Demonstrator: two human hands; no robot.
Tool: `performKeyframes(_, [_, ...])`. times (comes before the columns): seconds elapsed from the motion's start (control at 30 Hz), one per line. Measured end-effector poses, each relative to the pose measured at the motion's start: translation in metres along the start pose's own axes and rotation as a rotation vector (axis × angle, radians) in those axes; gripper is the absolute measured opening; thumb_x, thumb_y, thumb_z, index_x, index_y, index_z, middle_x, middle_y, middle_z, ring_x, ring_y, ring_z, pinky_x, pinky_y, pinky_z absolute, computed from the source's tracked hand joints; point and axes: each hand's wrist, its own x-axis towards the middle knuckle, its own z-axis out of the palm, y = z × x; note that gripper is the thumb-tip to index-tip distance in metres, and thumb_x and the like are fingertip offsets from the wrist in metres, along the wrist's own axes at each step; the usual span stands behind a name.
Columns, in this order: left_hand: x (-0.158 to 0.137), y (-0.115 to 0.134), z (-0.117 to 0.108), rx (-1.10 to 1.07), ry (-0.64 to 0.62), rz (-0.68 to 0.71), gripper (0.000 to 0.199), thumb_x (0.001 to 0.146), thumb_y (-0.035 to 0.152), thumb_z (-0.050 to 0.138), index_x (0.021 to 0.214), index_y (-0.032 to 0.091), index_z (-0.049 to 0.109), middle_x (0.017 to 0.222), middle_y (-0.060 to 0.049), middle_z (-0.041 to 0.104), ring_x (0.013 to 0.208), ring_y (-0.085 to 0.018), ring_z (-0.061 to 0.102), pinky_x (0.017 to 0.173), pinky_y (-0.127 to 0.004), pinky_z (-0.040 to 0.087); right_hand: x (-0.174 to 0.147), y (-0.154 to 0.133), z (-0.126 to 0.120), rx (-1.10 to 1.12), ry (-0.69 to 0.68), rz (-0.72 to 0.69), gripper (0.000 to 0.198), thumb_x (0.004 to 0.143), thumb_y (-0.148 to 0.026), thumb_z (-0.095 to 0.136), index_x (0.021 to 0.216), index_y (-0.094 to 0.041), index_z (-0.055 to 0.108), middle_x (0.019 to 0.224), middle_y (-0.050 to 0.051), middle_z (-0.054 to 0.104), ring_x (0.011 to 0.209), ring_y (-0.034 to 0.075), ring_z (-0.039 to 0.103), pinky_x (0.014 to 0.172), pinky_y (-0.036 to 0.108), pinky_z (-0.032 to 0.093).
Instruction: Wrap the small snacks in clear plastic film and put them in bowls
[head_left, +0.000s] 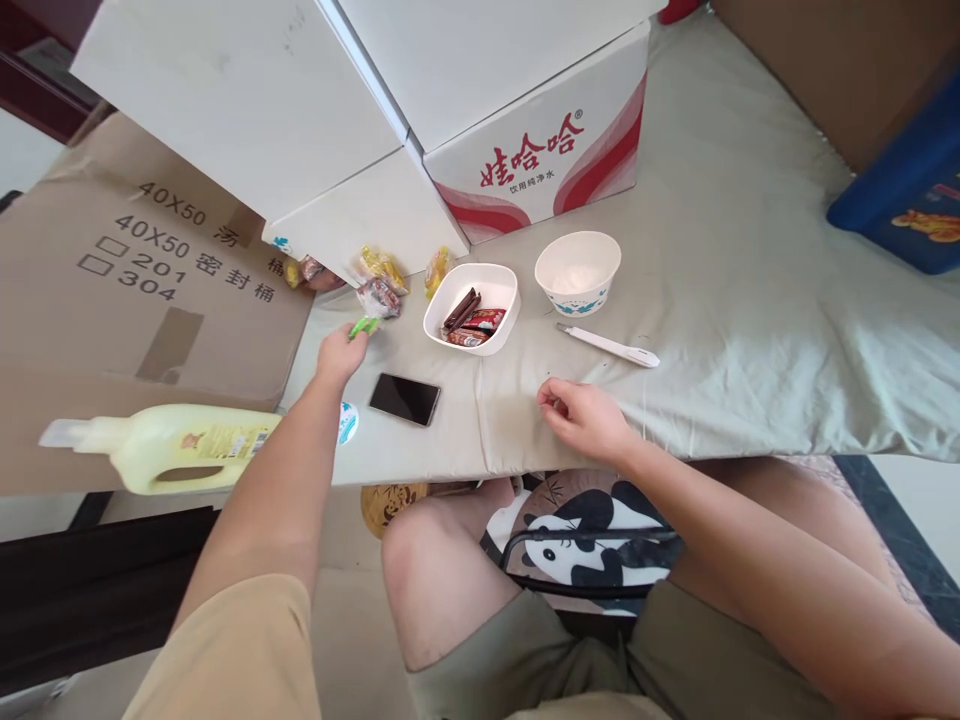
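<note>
Far L, a brown carton [161, 345] runs off-frame; a pale-yellow bottle [180, 445] is partly hidden behind my forearm. My L hand [343, 355] pinches a bright-green bit [365, 326], mostly covered by my fingers, on the table's L side, just below a purplish pkt [380, 298], print unreadable. A blue/wht round item [347, 424] is half blocked by that arm. Then phone [405, 400], scrn dark; wht dish [502, 335] w/ wrapped snacks [466, 322], overlapping; paper bowl [577, 272]. My R hand [583, 418] is curled nr the wht cutter [611, 345]; can't tell if it's gripping anything. Far R, blue container [904, 185], cut off.
</note>
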Motion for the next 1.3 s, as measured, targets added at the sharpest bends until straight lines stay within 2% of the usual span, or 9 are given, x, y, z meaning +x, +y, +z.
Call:
performKeyframes(0.13, [-0.037, -0.013, -0.018, -0.185, 0.345, 0.114, 0.052, 0.082, 0.024, 0.047, 0.13, 0.015, 0.064, 0.131, -0.013, 0.067, 0.128, -0.029, 0.059, 0.114, -0.041, 0.041, -0.006, 0.003, -0.002, 0.063, 0.008, -0.024, 0.01, 0.082, -0.02, 0.05, 0.086, -0.021, 0.059, 0.064, -0.001, 0.061, 0.058, 0.015, 0.052, 0.061, 0.028, 0.037])
performKeyframes(0.27, [-0.106, 0.015, -0.004, -0.49, 0.509, 0.471, 0.055, 0.074, 0.018, 0.053, 0.128, 0.017, 0.066, 0.133, -0.011, 0.066, 0.129, -0.028, 0.059, 0.115, -0.039, 0.042, -0.005, 0.004, -0.004, 0.273, 0.075, 0.049, 0.015, 0.085, -0.032, 0.051, 0.092, -0.021, 0.058, 0.073, 0.0, 0.064, 0.063, 0.016, 0.058, 0.065, 0.029, 0.042])
performKeyframes(0.47, [-0.176, 0.111, 0.059, -0.858, 0.036, 0.951, 0.034, 0.075, 0.02, 0.062, 0.105, 0.022, 0.076, 0.125, -0.01, 0.068, 0.11, -0.026, 0.068, 0.097, -0.039, 0.055, 0.007, 0.014, -0.012, 0.787, 0.159, 0.196, 0.041, 0.09, -0.056, 0.038, 0.113, -0.025, 0.051, 0.113, 0.007, 0.067, 0.097, 0.02, 0.068, 0.081, 0.034, 0.055])
performKeyframes(0.63, [-0.17, 0.141, 0.105, -1.174, -0.167, 0.558, 0.039, 0.076, 0.029, 0.073, 0.114, 0.024, 0.068, 0.138, -0.012, 0.057, 0.121, -0.027, 0.062, 0.091, -0.036, 0.056, 0.0, 0.026, -0.016, 0.744, 0.266, 0.144, 0.044, 0.083, -0.047, 0.058, 0.119, -0.028, 0.043, 0.129, 0.006, 0.058, 0.101, 0.018, 0.064, 0.086, 0.035, 0.057])
performKeyframes(0.83, [-0.151, 0.148, 0.107, -1.607, -0.567, 0.133, 0.035, 0.083, 0.042, 0.059, 0.113, 0.024, 0.061, 0.107, -0.007, 0.07, 0.085, -0.02, 0.071, 0.068, -0.032, 0.06, -0.005, 0.024, -0.016, 0.593, 0.441, 0.082, 0.039, 0.082, -0.035, 0.061, 0.114, -0.029, 0.039, 0.129, 0.005, 0.053, 0.094, 0.015, 0.063, 0.085, 0.031, 0.056])
performKeyframes(0.97, [-0.154, 0.155, 0.101, -1.499, -0.687, 0.261, 0.044, 0.071, 0.038, 0.076, 0.109, 0.021, 0.065, 0.104, -0.006, 0.072, 0.09, -0.021, 0.07, 0.078, -0.032, 0.059, -0.005, 0.023, -0.016, 0.387, 0.432, 0.071, 0.026, 0.088, -0.03, 0.05, 0.113, -0.028, 0.042, 0.127, 0.006, 0.055, 0.09, 0.016, 0.064, 0.078, 0.032, 0.055])
performKeyframes(1.1, [-0.158, 0.153, 0.105, -1.355, -0.713, 0.421, 0.059, 0.062, 0.036, 0.086, 0.115, 0.018, 0.066, 0.11, -0.009, 0.073, 0.098, -0.026, 0.07, 0.085, -0.035, 0.057, -0.008, 0.021, -0.021, 0.099, 0.428, -0.073, 0.031, 0.089, -0.022, 0.044, 0.118, -0.027, 0.052, 0.135, 0.011, 0.054, 0.119, 0.025, 0.058, 0.091, 0.042, 0.053])
performKeyframes(1.2, [-0.156, 0.145, 0.11, -1.416, -0.508, 0.407, 0.057, 0.067, 0.044, 0.083, 0.115, 0.019, 0.066, 0.113, -0.009, 0.072, 0.104, -0.027, 0.069, 0.091, -0.038, 0.056, -0.012, 0.024, -0.033, -0.178, 0.47, -0.126, 0.034, 0.088, -0.021, 0.049, 0.121, -0.026, 0.056, 0.134, 0.012, 0.053, 0.129, 0.029, 0.051, 0.106, 0.052, 0.044])
performKeyframes(1.3, [-0.15, 0.135, 0.115, -1.411, -0.286, 0.458, 0.056, 0.072, 0.052, 0.079, 0.117, 0.022, 0.065, 0.114, -0.007, 0.07, 0.108, -0.026, 0.068, 0.094, -0.039, 0.055, -0.016, 0.034, -0.046, -0.42, 0.542, 0.035, 0.035, 0.087, -0.026, 0.055, 0.121, -0.022, 0.06, 0.134, 0.016, 0.054, 0.126, 0.035, 0.051, 0.106, 0.058, 0.039])
